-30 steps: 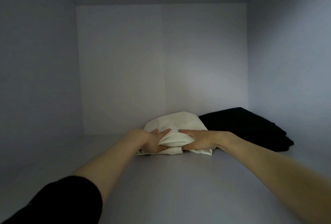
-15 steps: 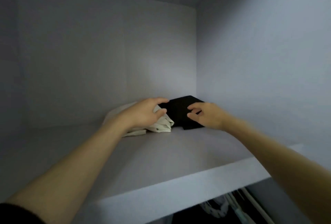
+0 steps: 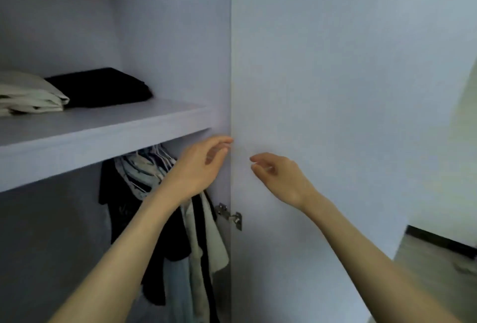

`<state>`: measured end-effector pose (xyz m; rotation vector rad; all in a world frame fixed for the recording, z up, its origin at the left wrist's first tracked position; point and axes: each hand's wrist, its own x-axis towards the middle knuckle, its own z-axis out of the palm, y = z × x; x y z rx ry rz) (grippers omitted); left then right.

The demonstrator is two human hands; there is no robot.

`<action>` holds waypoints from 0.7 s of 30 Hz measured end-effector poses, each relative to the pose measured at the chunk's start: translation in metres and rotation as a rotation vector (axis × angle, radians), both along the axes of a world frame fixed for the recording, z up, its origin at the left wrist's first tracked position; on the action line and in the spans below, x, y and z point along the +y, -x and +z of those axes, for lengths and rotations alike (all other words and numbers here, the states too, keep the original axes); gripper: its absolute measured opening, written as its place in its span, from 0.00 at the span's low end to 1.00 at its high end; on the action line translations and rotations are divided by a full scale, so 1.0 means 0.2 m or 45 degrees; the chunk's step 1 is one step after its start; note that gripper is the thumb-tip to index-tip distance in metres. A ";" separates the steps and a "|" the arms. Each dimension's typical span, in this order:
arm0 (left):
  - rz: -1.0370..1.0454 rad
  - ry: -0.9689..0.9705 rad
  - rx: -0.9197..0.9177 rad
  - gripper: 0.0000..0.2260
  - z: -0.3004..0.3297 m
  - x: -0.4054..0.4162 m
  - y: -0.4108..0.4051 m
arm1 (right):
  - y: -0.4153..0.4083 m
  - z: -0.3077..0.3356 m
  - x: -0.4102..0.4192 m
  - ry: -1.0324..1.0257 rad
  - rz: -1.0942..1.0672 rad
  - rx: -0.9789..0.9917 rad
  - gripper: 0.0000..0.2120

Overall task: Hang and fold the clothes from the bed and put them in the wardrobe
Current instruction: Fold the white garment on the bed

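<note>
A cream folded garment point(image 3: 28, 96) and a black one point(image 3: 103, 87) lie on a pale lilac-grey shelf point(image 3: 103, 131); black, white and blue-patterned clothes point(image 3: 180, 240) hang below.

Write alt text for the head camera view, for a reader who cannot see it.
Two bare hands, left hand and right hand, hover empty with loosely curled fingers before an open wardrobe door. On the shelf to the left lie a folded white garment and a folded black garment; hanging clothes show below.
</note>
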<state>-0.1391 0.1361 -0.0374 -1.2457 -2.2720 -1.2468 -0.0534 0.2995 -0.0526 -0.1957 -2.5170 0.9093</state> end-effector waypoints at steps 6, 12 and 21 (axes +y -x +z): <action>-0.306 0.141 -0.322 0.13 -0.49 0.36 -0.60 | -0.78 -0.50 0.32 0.191 -0.138 -0.304 0.14; -0.800 0.402 -0.445 0.11 -0.73 0.97 -1.27 | -1.62 -0.76 0.75 0.313 -0.553 -0.422 0.14; -1.171 0.564 -0.388 0.12 -0.95 1.98 -1.75 | -2.34 -0.97 1.43 0.558 -1.038 -0.353 0.14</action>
